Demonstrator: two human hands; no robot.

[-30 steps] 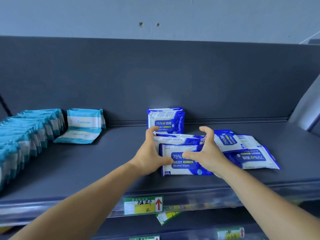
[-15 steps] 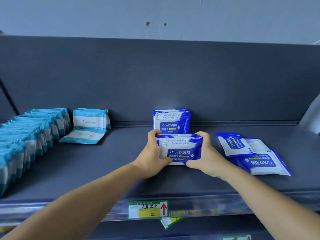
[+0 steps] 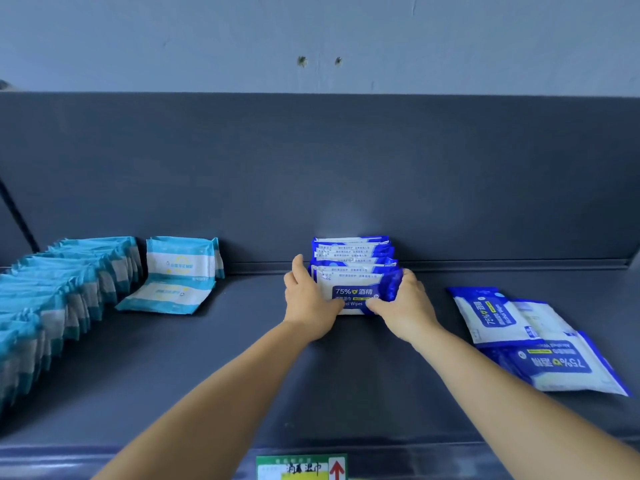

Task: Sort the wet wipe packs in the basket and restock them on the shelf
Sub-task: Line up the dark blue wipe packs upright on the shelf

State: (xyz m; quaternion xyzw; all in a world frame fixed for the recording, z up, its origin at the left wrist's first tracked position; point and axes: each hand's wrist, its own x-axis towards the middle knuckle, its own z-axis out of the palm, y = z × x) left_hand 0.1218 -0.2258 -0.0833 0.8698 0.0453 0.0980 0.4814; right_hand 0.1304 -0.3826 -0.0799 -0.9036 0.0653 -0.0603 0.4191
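Dark grey shelf, matte and flat, with a tall back panel of the same grey. Long row of teal packs standing on edge along the left, soft crinkly film by the look of it, plus one teal pack lying flat in front of an upright one. Loose blue packs lying flat and overlapping off to the right, well apart from the middle stack, glossy plastic, rectangular, a bit floppy at the corners.

Middle of the shelf: blue packs standing upright in a little row against the back panel. Left hand curled round the left side of the front pack, thumb on the face, fingers wrapped along the edge. Right hand doing the same on the right side, so the front pack is squeezed between both.

Probably the squaring-up step. Best done by pushing evenly from both sides so nothing twists, then sliding the whole lot back till snug against the panel. Worth keeping labels facing front and right way up. Slippery film, so could fan out or topple forward if let go too fast. Basket not in view.

Yellow-and-green price tag on the shelf lip, red arrow beside it.
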